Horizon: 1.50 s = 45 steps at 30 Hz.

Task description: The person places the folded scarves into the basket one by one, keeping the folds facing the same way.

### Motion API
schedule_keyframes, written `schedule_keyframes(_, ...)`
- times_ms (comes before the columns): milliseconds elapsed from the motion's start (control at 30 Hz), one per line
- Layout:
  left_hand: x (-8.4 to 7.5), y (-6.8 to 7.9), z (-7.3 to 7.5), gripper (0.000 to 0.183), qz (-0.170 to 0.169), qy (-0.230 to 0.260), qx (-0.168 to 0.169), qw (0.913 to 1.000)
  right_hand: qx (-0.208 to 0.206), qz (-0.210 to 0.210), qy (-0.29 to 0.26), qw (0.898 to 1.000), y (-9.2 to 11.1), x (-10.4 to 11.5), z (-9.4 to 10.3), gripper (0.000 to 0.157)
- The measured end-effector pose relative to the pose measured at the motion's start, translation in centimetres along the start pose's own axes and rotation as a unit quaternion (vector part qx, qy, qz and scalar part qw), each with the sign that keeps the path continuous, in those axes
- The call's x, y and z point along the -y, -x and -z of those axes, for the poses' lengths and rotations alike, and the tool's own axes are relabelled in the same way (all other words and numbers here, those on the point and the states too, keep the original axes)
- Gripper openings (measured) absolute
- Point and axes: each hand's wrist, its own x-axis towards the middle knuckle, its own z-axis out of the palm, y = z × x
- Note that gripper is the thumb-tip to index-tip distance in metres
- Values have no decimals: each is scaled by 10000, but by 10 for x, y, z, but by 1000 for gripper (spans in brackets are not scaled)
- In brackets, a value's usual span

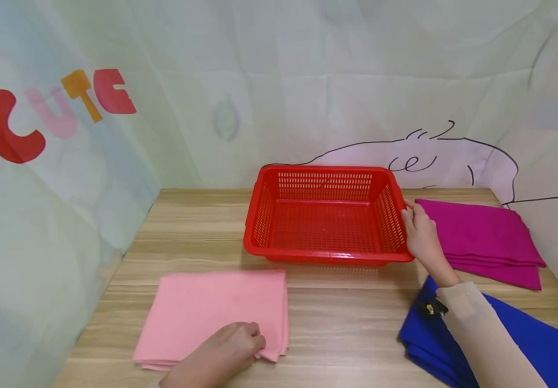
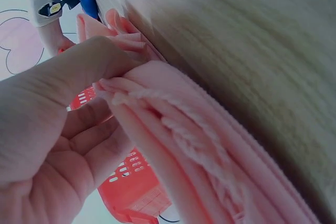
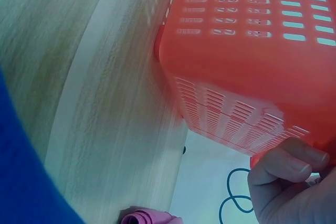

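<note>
A folded pink cloth (image 1: 211, 302) lies on the near left of the table. My left hand (image 1: 225, 347) is over its near right part, and the left wrist view shows the thumb and fingers pinching the layered edge of the cloth (image 2: 173, 106). Farther back, in the middle, is a red plastic basket (image 1: 327, 255) with slotted sides; no contents show inside it. My right hand (image 1: 422, 237) grips its right rim. Up close in the right wrist view, curled fingers (image 3: 294, 163) hold the edge of the basket (image 3: 220, 66).
To the right of the basket lies a folded magenta cloth (image 1: 482, 231). A folded blue cloth (image 1: 536, 334) is nearer, partly hidden under my right forearm. A printed curtain (image 1: 201, 108) hangs close behind and along the sides of the wooden table (image 1: 342, 328).
</note>
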Motion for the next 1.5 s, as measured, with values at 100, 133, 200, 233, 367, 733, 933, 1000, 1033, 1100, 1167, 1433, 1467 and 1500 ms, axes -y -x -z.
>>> schedule_keyframes(100,0,-2,1,22,-41,-53,39,10000,3,-25,-9,10000,-1,1,0,44)
schedule_keyframes(133,-1,-2,1,22,-48,-78,56,9999,7,-40,-11,10000,-1,1,0,44)
schedule_keyframes(200,-2,-3,1,22,-61,-120,138,9998,22,-60,-12,10000,-1,1,1,45)
schedule_keyframes(233,-2,-4,2,22,-58,-140,179,9997,28,-74,-5,10000,-1,1,1,45)
schedule_keyframes(367,-4,-6,1,21,-183,-375,261,9988,33,-99,-14,9999,-1,1,1,45)
schedule_keyframes(733,-9,-9,-3,23,-377,-559,-40,9977,77,-93,-28,9999,0,-1,1,45)
schedule_keyframes(933,-14,-14,-4,23,-303,-372,-58,9988,62,-92,-7,9999,0,0,1,45)
schedule_keyframes(1000,-15,-15,-4,23,-270,-269,-17,9993,72,-88,-4,9999,0,0,1,45)
schedule_keyframes(1033,-16,-16,-4,23,-267,-256,-27,9993,82,-90,-14,9999,0,0,1,45)
schedule_keyframes(1100,-17,-16,-4,23,-266,-204,-26,9994,89,-94,-26,9999,1,0,1,46)
schedule_keyframes(1167,-17,-17,-4,24,-277,-239,-98,9993,81,-85,-17,9999,1,-1,1,45)
schedule_keyframes(1433,-19,-18,-4,24,-246,-170,-44,9995,44,-47,-23,10000,0,-2,0,45)
schedule_keyframes(1467,-19,-18,-4,24,-237,-162,-34,9996,52,-50,-37,10000,0,-1,0,45)
schedule_keyframes(1500,-19,-18,-4,24,-232,-161,-33,9996,55,-50,-47,10000,0,-1,0,45)
